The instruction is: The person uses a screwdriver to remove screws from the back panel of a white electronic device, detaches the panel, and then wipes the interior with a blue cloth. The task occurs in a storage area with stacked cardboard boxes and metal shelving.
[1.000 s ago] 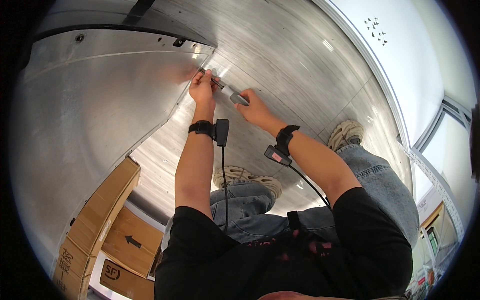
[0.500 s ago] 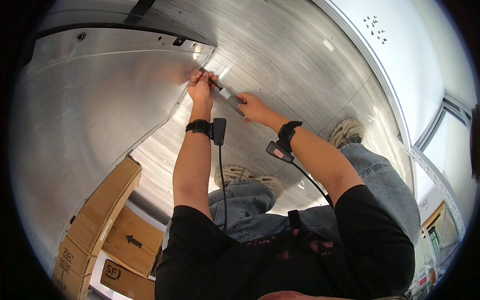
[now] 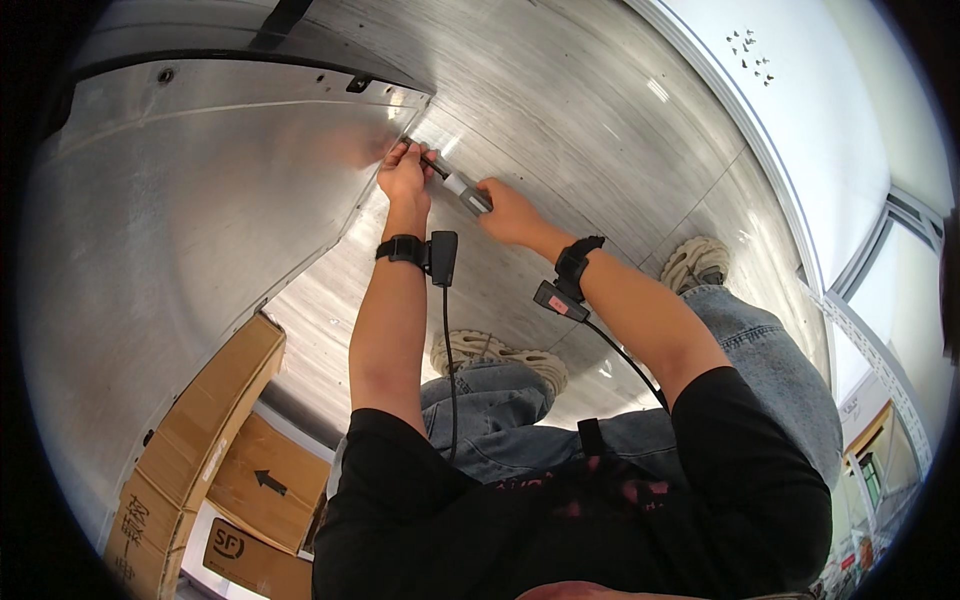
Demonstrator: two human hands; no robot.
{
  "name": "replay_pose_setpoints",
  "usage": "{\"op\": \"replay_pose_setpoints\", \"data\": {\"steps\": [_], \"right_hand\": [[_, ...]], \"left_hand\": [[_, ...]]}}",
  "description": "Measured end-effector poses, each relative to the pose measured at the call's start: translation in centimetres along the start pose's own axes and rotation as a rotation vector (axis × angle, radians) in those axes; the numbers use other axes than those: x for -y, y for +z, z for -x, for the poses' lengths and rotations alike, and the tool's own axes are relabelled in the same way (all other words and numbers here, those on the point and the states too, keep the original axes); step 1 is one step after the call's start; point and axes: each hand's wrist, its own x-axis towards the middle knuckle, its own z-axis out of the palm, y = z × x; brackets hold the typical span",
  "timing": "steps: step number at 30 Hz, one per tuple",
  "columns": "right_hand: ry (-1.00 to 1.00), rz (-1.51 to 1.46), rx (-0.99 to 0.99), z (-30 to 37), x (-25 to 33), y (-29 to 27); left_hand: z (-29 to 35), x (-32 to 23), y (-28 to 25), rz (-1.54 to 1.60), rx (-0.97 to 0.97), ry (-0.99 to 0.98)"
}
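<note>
A screwdriver (image 3: 462, 190) with a grey handle and dark shaft slants toward the right-hand edge of a large metal panel (image 3: 220, 200). My left hand (image 3: 405, 175) is closed around the tip end of the shaft, against the panel edge. Its fingers hide the tip and whatever it meets. At the other end, my right hand (image 3: 508, 212) grips the butt of the handle, its thumb and fingers closed on it. Part of the handle is hidden behind that hand.
Cardboard boxes (image 3: 262, 470) stand at the lower left beside the panel. Several small screws (image 3: 750, 58) lie on a white surface (image 3: 800, 130) at the upper right. My shoes (image 3: 697, 262) rest on the grey wood-look floor (image 3: 560, 120). Cables run from both wrist bands.
My right hand has shifted its hold on the screwdriver handle, and more of the grey handle shows. The left hand stays at the panel edge, barely moved.
</note>
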Motion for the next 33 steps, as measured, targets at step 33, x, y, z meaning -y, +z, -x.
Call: {"op": "replay_pose_setpoints", "data": {"steps": [33], "right_hand": [[0.044, 0.001, 0.066, 1.1, 0.6, 0.5]], "left_hand": [[-1.3, 0.7, -0.5, -0.032, -0.01, -0.054]]}}
